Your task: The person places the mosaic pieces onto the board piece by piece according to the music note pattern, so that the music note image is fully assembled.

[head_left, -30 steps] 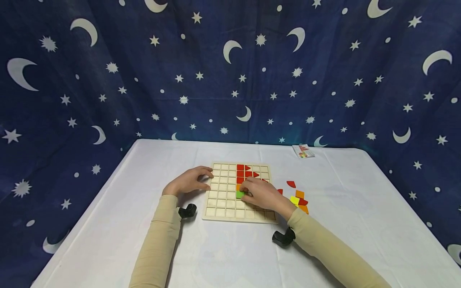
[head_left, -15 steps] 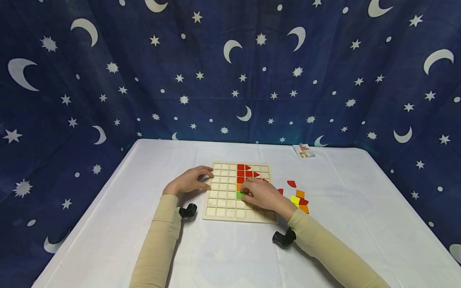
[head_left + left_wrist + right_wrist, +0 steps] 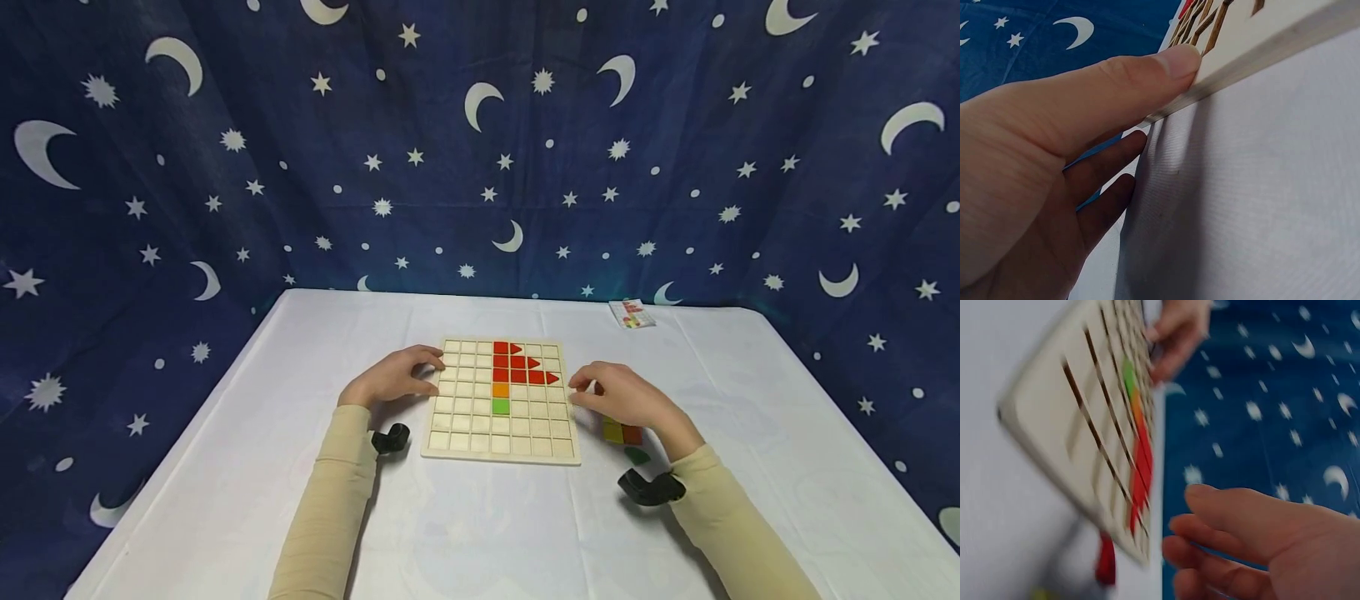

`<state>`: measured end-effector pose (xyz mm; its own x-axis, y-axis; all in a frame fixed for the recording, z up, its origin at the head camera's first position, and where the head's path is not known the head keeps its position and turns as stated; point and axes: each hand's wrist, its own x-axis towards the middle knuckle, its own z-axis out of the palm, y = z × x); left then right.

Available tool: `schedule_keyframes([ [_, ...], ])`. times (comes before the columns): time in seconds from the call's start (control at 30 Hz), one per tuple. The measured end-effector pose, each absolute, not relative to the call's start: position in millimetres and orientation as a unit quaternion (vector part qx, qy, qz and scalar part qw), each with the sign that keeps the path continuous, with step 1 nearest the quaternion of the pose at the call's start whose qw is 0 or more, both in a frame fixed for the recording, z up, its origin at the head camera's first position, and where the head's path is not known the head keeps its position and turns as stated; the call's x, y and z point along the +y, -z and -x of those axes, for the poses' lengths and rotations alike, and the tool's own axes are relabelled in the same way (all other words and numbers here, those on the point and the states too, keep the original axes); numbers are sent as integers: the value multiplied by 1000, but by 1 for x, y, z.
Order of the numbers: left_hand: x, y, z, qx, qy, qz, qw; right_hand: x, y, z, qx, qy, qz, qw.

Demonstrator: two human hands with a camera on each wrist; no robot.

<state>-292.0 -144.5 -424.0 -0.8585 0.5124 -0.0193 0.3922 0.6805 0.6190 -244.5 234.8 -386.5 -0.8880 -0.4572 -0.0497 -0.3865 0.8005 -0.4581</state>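
Observation:
A wooden grid board (image 3: 459, 422) lies flat on the white table. Red tiles (image 3: 519, 363) fill parts of its three far rows, some with pointed ends. Below them sit one orange tile (image 3: 500, 389) and one green tile (image 3: 500, 406). My left hand (image 3: 393, 377) rests at the board's left edge; in the left wrist view its thumb (image 3: 1180, 61) lies on the rim. Just off the right edge is my right hand (image 3: 630, 395), fingers loosely bent, with nothing seen between them. Loose yellow (image 3: 612, 432) and orange (image 3: 632, 435) tiles lie partly hidden beneath it.
A dark green piece (image 3: 637, 456) lies near the right wrist. Toward the back right of the table is a small printed card (image 3: 632, 315). In the right wrist view a red piece (image 3: 1105, 561) shows beside the board. A blue star-and-moon cloth (image 3: 480, 167) hangs behind the table.
My right hand has moved off the board to the right, over the loose tiles. The green and orange tiles and the red rows are now uncovered. My left hand stays put.

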Motion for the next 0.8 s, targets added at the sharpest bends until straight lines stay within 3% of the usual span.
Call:
schedule_keyframes([
  [0.37, -146, 422, 293, 914, -304, -247, 103, 302, 375, 244, 959, 190, 152, 142],
  [0.8, -144, 423, 295, 915, -309, -236, 109, 308, 392, 252, 956, 191, 138, 174],
])
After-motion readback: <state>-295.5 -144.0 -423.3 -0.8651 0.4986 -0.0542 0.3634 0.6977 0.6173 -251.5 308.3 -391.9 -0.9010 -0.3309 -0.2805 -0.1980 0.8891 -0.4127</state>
